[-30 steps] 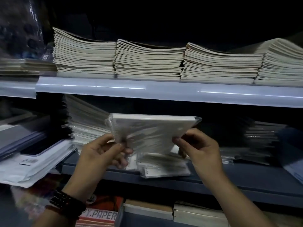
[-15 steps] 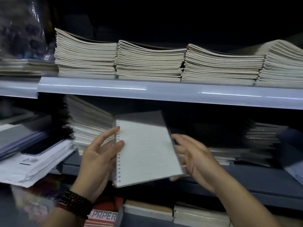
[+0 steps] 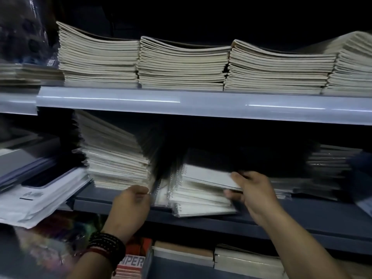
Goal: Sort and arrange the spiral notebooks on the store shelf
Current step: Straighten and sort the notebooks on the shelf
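Observation:
A short pile of plastic-wrapped spiral notebooks [image 3: 201, 200] lies on the dark middle shelf [image 3: 302, 216]. My right hand [image 3: 253, 192] grips the right end of the top spiral notebook [image 3: 205, 175], thumb on its cover and fingers under it, and the book lies on the pile, slightly tilted. To the left rises a tall leaning stack of wrapped notebooks [image 3: 114, 158]. My left hand [image 3: 130, 202] is at that stack's lower front corner, fingers bent towards a wrapped notebook edge [image 3: 160, 191]; whether it holds anything is unclear.
Several stacks of cream exercise books [image 3: 181, 65] fill the upper shelf [image 3: 201, 103]. Another wrapped stack [image 3: 330, 160] sits at the right of the middle shelf. White envelopes and folders [image 3: 38, 196] overhang at the left. More books [image 3: 241, 258] sit on the shelf below.
The notebook I held up in both hands has gone down onto the short pile. My right hand moved with it; my left hand let go and dropped to the tall stack's corner.

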Available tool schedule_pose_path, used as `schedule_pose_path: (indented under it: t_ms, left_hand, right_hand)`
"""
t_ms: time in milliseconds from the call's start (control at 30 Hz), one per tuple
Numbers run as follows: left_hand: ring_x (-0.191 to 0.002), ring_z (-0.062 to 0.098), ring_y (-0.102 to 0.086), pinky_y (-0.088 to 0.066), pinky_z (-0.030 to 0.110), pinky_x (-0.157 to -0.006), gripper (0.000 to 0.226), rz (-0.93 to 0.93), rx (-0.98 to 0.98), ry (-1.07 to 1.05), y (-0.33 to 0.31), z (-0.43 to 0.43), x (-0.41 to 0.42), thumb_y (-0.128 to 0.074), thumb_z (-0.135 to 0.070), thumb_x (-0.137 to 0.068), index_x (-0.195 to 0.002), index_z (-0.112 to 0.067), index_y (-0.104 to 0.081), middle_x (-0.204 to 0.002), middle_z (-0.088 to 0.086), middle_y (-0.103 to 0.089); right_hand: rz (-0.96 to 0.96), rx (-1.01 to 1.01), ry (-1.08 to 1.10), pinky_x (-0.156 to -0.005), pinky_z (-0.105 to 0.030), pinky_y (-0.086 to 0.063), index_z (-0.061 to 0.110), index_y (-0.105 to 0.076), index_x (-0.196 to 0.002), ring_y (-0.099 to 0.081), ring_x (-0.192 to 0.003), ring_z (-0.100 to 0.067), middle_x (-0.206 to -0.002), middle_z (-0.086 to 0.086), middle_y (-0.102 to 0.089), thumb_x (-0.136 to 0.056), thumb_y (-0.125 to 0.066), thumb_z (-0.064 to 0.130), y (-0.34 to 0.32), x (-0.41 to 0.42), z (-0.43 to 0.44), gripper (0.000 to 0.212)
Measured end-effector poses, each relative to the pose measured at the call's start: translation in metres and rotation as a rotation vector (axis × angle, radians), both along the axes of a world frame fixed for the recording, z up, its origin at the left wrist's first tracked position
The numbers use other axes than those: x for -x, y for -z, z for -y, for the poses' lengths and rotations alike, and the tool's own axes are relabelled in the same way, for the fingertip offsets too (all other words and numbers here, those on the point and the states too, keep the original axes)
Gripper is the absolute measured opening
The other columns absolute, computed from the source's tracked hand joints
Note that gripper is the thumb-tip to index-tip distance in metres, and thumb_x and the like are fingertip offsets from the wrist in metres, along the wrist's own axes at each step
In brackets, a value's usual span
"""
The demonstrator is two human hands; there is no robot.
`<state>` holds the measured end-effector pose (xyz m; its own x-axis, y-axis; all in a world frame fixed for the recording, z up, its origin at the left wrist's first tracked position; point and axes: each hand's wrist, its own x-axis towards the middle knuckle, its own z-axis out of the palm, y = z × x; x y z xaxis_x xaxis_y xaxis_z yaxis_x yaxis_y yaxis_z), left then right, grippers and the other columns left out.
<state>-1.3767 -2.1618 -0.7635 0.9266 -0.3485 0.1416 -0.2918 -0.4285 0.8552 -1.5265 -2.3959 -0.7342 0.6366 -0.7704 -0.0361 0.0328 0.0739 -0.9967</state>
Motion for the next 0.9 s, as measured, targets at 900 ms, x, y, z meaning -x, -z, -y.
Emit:
schedule_pose_path:
  t_ms: [900]
  left_hand:
    - [-0.06, 0.013, -0.05, -0.037, 0.011, -0.044, 0.005, 0.166, 0.131, -0.061, -0.025, 0.069, 0.007, -0.053, -0.007, -0.097, -0.097, -0.003, -0.051, -0.075, 0.005, -0.056]
  right_hand:
    - [-0.497, 0.505, -0.094, -0.043, -0.032, -0.055, 0.024, -0.046, -0.141, -0.065, -0.047, -0.023, -0.096, -0.004, -0.061, -0.094, -0.033, 0.07, 0.01, 0.003, 0.01, 0.067]
